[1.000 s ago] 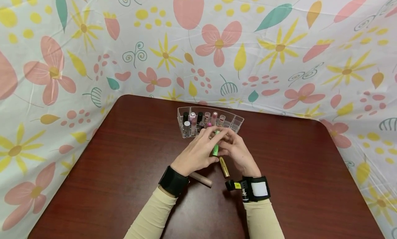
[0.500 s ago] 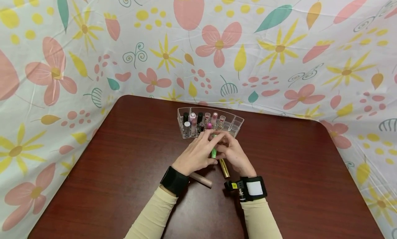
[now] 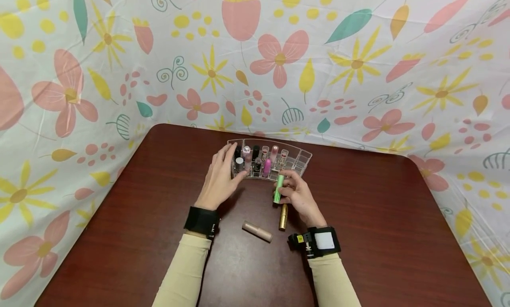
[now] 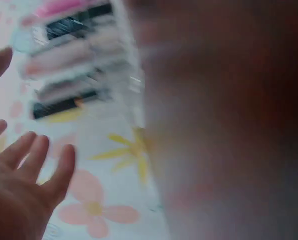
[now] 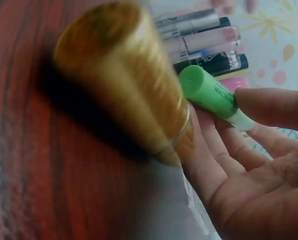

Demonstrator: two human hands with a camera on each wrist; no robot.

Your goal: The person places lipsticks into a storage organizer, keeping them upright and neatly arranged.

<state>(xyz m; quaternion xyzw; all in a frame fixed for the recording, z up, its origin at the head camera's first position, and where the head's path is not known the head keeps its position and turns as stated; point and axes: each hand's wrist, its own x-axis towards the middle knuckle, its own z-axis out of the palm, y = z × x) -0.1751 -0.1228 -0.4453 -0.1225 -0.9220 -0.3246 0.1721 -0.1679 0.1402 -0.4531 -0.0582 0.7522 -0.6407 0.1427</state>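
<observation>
My right hand [image 3: 300, 198] pinches a green lip balm tube [image 3: 278, 189] between thumb and fingers, in front of the clear lipstick organizer [image 3: 294, 162]. Its flat green end [image 5: 193, 80] faces the right wrist camera, and the other end is paler. My left hand [image 3: 218, 182] is at the organizer's left side, fingers spread and holding nothing. The left wrist view is blurred, but the extended fingers [image 4: 36, 160] show there. Below my right hand a gold lipstick tube [image 3: 283, 217] lies on the table; it looms large in the right wrist view.
A beige tube [image 3: 257, 231] lies on the brown table [image 3: 382, 227] between my forearms. The organizer holds several upright tubes, among them a pink one [image 3: 266, 168] and a silver-capped one [image 3: 239, 164]; its right slots are bare. Behind the table hangs a floral cloth [image 3: 338, 85].
My left hand has let go of the green lip balm and moved left and forward to the organizer's left side. My right hand keeps the lip balm. The gold tube has shifted slightly.
</observation>
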